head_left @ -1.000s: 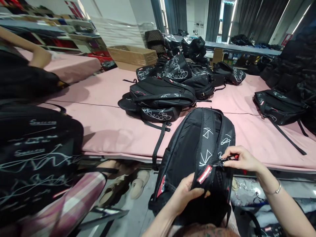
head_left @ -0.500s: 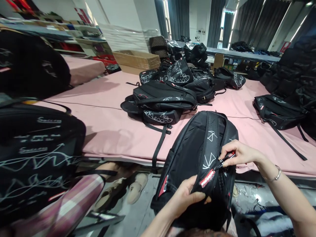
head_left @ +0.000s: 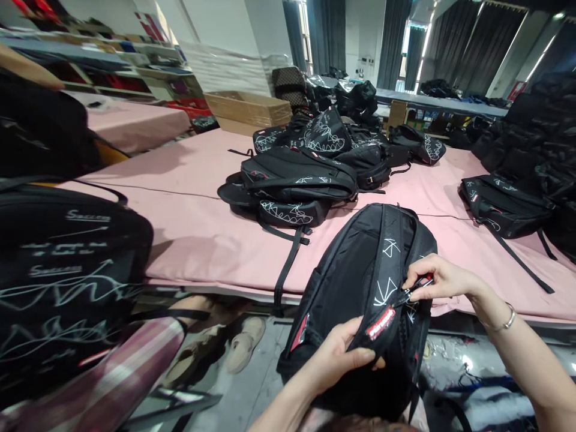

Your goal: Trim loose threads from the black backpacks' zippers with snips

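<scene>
A black backpack with white scribbled drawings leans against the table edge in front of me, straps facing up. My left hand is closed around the lower part of its shoulder strap, thumb on top, just below a red label. On the right side of that strap my right hand is closed in a pinch. Between its fingers shows a small dark tool with a red part; its kind is not clear. Its tip touches the strap's edge near the label. The fingers under the strap are mostly hidden.
More black backpacks lie on the pink-covered table, including a stacked pile and one at right. Another backpack stands close at left, beside a person's checkered-clothed leg. A cardboard box sits behind.
Both hands keep their hold on the strap, with the right hand shifted very slightly. At far left, the dark backpack has moved left and down, and a person's arm now shows above it.
</scene>
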Demonstrator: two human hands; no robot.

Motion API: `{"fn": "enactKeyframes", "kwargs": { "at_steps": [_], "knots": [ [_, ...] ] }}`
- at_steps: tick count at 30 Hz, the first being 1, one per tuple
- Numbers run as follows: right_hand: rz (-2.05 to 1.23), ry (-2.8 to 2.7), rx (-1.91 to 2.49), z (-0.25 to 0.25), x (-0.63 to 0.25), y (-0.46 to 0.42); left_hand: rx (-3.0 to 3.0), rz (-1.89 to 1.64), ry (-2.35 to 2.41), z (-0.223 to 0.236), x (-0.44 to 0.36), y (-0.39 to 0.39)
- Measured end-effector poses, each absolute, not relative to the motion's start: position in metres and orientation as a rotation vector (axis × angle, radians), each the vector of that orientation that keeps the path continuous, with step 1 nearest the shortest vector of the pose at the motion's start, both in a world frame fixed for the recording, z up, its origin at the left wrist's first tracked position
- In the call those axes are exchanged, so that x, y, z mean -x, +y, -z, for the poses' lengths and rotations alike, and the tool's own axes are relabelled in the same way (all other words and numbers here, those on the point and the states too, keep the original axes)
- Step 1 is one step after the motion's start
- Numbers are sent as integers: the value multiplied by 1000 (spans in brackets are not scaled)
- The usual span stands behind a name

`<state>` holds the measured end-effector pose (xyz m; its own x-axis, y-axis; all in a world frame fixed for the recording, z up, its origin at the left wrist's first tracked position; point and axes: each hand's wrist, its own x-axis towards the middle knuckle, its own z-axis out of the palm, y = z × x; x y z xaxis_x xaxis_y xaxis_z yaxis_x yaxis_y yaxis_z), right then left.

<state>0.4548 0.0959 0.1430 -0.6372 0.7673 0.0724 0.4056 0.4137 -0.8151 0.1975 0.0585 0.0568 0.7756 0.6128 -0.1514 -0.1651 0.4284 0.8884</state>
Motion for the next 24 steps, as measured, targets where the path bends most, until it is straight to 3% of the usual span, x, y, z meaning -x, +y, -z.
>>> {"fn": "enactKeyframes", "kwargs": {
  "at_steps": [24],
  "knots": [
    [-949,-2355,845,-147,-443,98,-1064,-505,439,-77,-196,61]
  ]
}}
